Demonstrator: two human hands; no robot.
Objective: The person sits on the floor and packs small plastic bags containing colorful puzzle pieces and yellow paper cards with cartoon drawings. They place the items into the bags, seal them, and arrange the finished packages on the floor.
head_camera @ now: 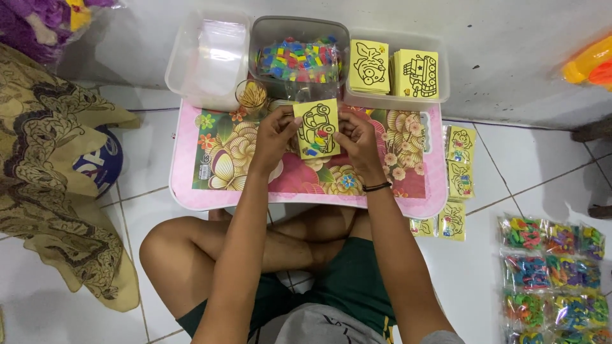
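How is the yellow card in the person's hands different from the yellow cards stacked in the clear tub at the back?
The yellow drawing card held by the left hand and right hand is single, lifted over the pink floral table, and carries small coloured pieces. The stacked yellow cards lie in the clear plastic tub, piled and bare of colour. Both are yellow with black line drawings.

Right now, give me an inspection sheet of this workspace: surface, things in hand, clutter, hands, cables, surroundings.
Surface: low pink floral table on white tiled floor.
Job's things: yellow picture card with small coloured pieces, held above the table.
Clutter: three tubs at the table's back: clear bags, coloured pieces, yellow cards; small cup.
Hands: left hand and right hand grip the card's edges.
Cables: nothing seen.
Surroundings: packed cards, bagged toys, patterned cloth.
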